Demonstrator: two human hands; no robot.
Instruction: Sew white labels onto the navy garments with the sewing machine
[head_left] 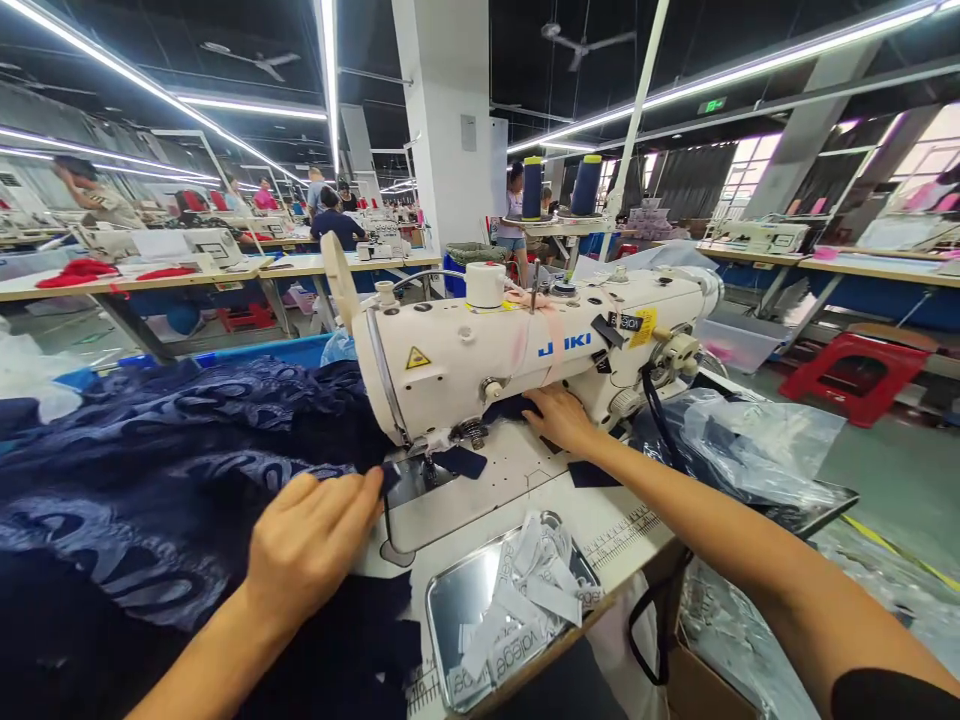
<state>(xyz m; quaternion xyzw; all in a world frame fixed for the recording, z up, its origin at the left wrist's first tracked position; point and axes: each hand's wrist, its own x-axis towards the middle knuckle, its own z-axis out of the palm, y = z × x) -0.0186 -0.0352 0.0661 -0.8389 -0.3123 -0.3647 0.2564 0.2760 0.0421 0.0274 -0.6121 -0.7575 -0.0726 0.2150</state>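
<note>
A white JUKI sewing machine [525,350] stands on the table in front of me. Dark blue patterned fabric [165,450] lies heaped to its left. My left hand [311,540] rests on that fabric, fingers together, pinching its edge close to the needle [435,445]. My right hand [562,418] reaches under the machine's arm, fingers pressed onto a small dark blue fabric piece [517,408] on the machine bed. Another dark scrap [461,462] lies by the presser foot.
A metal tray [450,600] of white labels sits at the table's front edge. Clear plastic bags [750,440] with dark cloth lie to the right. A red stool [855,372] stands on the floor. Two thread cones [559,187] rise behind the machine. Other workers sit at far tables.
</note>
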